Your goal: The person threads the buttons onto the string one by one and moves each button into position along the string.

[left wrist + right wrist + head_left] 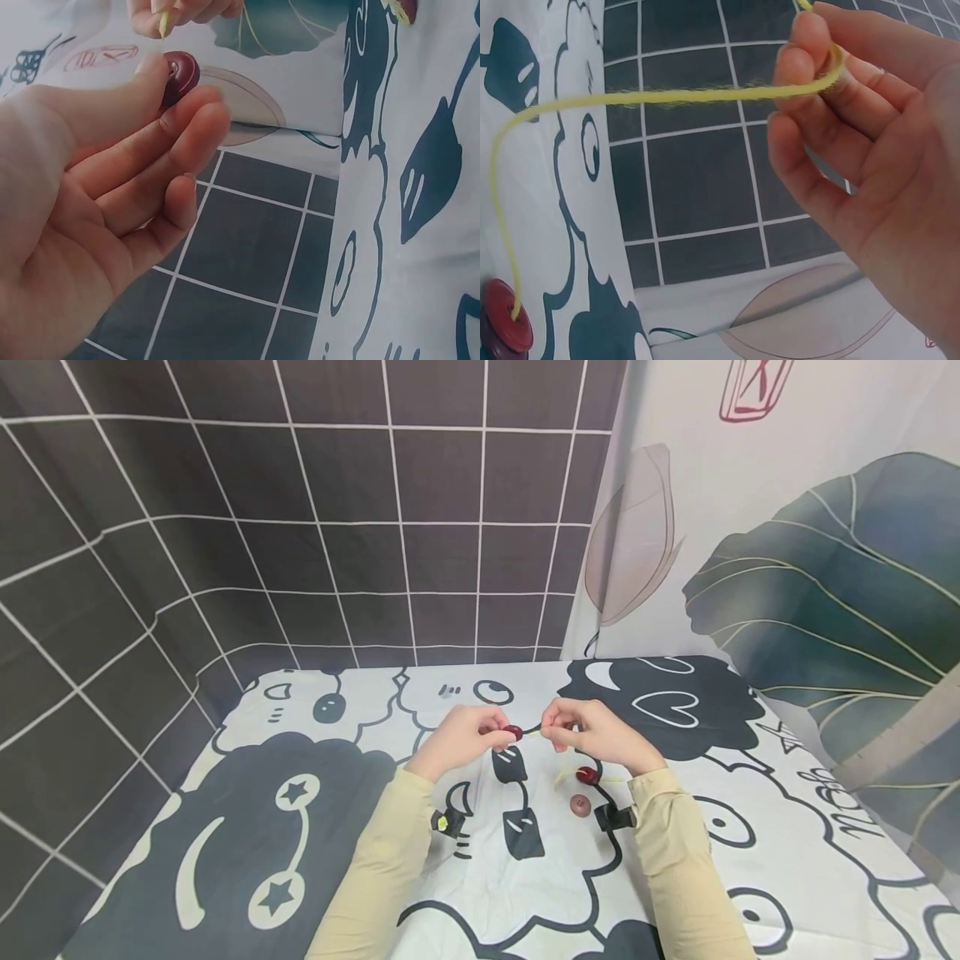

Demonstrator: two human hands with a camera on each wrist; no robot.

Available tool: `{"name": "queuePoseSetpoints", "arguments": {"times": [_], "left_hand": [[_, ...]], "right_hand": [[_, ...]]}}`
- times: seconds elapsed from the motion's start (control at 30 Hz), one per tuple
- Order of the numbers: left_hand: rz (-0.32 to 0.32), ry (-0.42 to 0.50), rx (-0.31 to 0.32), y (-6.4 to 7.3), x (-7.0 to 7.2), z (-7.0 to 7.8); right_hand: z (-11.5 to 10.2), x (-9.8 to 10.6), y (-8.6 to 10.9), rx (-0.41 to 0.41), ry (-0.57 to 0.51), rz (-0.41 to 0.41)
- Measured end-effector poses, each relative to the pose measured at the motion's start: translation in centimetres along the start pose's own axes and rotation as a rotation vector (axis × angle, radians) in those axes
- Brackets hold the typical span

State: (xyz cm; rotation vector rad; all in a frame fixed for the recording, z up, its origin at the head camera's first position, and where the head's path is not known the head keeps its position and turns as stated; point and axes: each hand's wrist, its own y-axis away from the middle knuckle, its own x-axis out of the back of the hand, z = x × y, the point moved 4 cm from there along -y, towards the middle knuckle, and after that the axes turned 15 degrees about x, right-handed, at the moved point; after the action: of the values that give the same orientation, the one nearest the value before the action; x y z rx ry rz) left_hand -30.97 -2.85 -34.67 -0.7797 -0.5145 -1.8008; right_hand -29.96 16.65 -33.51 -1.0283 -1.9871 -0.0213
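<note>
Between thumb and fingertips, my left hand (461, 739) pinches a dark red button (184, 75), held on edge above the cloth. Facing it, my right hand (596, 731) pinches a yellow yarn (682, 96) near its end. A short yellow tip pokes from those fingers beside the button in the left wrist view; whether it enters a hole I cannot tell. The yarn loops around the right fingers and runs down to a threaded red button (508, 319) on the cloth. Close to that one lies a brownish-pink button (580, 805), flat and loose.
A white cloth (480, 893) with dark cartoon prints covers the table. Behind it hangs a dark curtain with white grid lines (435, 552), and to the right a leaf-patterned curtain (847, 585). Black wrist mounts (615, 817) sit on both sleeves.
</note>
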Motion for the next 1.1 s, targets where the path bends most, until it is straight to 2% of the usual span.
{"name": "queuePoseSetpoints", "arguments": {"times": [0.23,0.53,0.87,1.1], "left_hand": [[0.051,0.094,0.039,0.0,0.4,-0.1],[0.096,0.114,0.070,0.1,0.5,-0.1],[0.091,0.114,0.039,0.0,0.3,0.1],[0.090,0.121,0.052,0.0,0.4,0.0]], "right_hand": [[-0.8,-0.1,-0.4,0.043,0.007,0.080],[-1.5,-0.4,-0.8,0.087,0.065,0.167],[-1.1,-0.8,-1.2,0.098,0.162,0.153],[-1.2,-0.7,-1.2,0.106,0.189,0.178]]}}
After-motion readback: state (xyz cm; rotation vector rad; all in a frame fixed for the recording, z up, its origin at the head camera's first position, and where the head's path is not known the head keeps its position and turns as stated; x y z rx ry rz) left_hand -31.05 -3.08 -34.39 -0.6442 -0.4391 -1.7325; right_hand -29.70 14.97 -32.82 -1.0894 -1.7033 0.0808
